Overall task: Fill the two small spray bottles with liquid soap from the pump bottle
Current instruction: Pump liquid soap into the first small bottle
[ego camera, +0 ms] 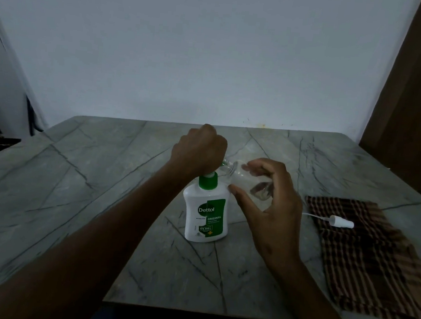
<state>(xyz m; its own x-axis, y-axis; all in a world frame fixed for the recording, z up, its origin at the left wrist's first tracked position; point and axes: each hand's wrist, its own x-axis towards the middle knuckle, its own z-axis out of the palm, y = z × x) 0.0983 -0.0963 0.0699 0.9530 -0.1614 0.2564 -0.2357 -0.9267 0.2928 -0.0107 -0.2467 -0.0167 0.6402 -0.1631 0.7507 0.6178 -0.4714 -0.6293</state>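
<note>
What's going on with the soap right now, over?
Left hand presses down on pump bottle. Right hand holds clear spray bottle tilted, neck at the nozzle. Spray cap off, lying on checked cloth. Nothing blocking.

Left hand point(199, 151) presses the Dettol pump bottle point(206, 213); right hand point(269, 194) holds a clear spray bottle point(249, 181) tilted at its nozzle.

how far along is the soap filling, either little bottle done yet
Done: one spray cap with its tube is off and lies on the checked cloth. In hand: the right hand holds a clear small bottle tilted, neck at the nozzle, while the left hand presses down on the pump bottle. The bottle looks mostly empty. Left: filling and recapping it; no second small bottle is in view.
</note>
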